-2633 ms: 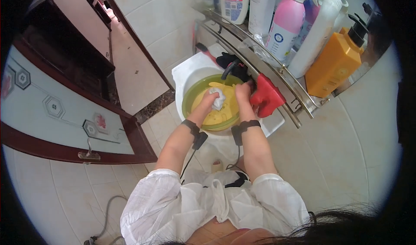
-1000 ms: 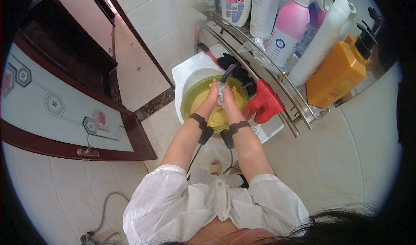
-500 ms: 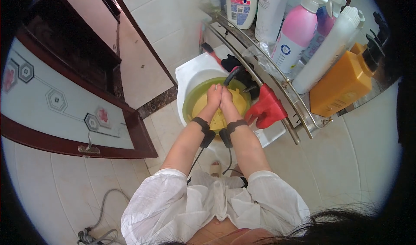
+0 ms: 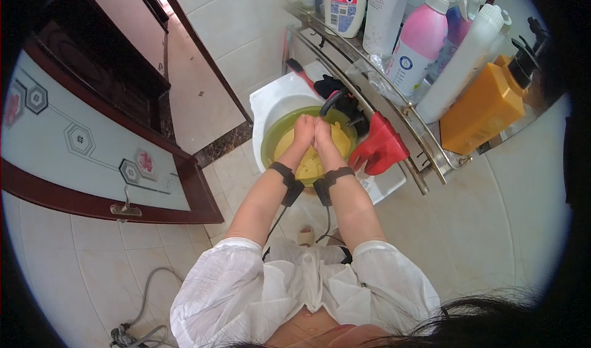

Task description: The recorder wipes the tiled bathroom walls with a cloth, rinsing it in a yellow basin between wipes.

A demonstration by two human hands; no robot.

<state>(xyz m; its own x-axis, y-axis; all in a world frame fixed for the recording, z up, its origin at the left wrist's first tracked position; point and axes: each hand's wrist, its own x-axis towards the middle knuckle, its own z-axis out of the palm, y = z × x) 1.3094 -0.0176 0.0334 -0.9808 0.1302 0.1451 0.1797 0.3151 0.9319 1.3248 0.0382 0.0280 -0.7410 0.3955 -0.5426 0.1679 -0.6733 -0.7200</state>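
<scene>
My left hand and my right hand are pressed side by side over a green basin, under a dark curved faucet. Both are closed, fingers curled inward, and whatever lies between them is hidden. Something yellow with lumps or folds fills the basin below; I cannot tell whether it is cloth or pieces in liquid. The basin sits in a white sink. Black straps with small boxes and cables are around both wrists.
Red rubber gloves hang over a metal rail at the sink's right. Above them a rack shelf carries several bottles, including a pink spray bottle and an orange pump bottle. A frosted door stands at left.
My two hands stay together over the basin, with only a slight shift of the fingers. The view has tilted slightly.
</scene>
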